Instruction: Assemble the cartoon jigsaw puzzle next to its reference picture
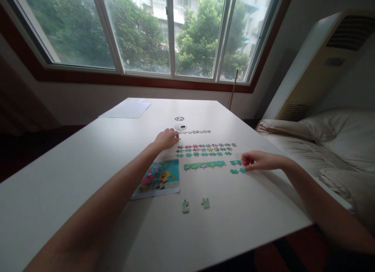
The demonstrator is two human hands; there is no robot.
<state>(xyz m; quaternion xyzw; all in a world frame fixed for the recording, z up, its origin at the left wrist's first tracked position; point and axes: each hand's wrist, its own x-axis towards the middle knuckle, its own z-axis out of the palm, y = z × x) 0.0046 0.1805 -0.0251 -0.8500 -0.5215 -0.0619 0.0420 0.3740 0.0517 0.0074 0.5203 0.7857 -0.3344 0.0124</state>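
Two hands: one left hand (166,139), one right hand (250,160). One table (263,209). One picture (165,180), showing at least three cartoon figures (164,180). One joined strip (204,165). Two loose pieces (185,206) at the near side, apart from each other. Four more visible beside the right hand, in two pairs. Three rows (204,154) of pieces mid-table — about seven in the nearest, the other two too small to count surely. One further row (197,132) beyond, number unclear. Two round fittings (180,127) in the tabletop. At least one sheet (124,110). Around the table — one window (152,77), four panes (143,38) visible, one stick (233,90), one air conditioner (315,69), one sofa (310,147).
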